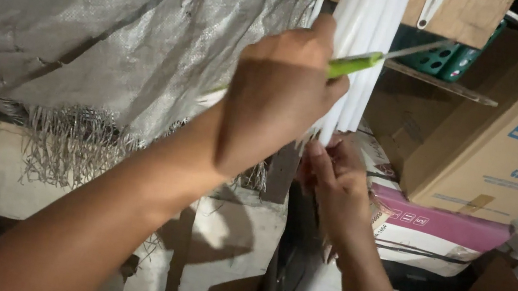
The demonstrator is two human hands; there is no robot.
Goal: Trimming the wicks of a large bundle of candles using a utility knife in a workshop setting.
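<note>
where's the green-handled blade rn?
Head view, upper centre: green-handled blade in the left hand, lying across the white strips hanging from the wooden board.

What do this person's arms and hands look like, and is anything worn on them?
Both forearms are bare as far as the picture shows: no sleeves, gloves, watch or bracelets in sight. The left hand and the right hand are bare too, with no rings that I can see. The right hand's fingers have short, plain nails.
</note>
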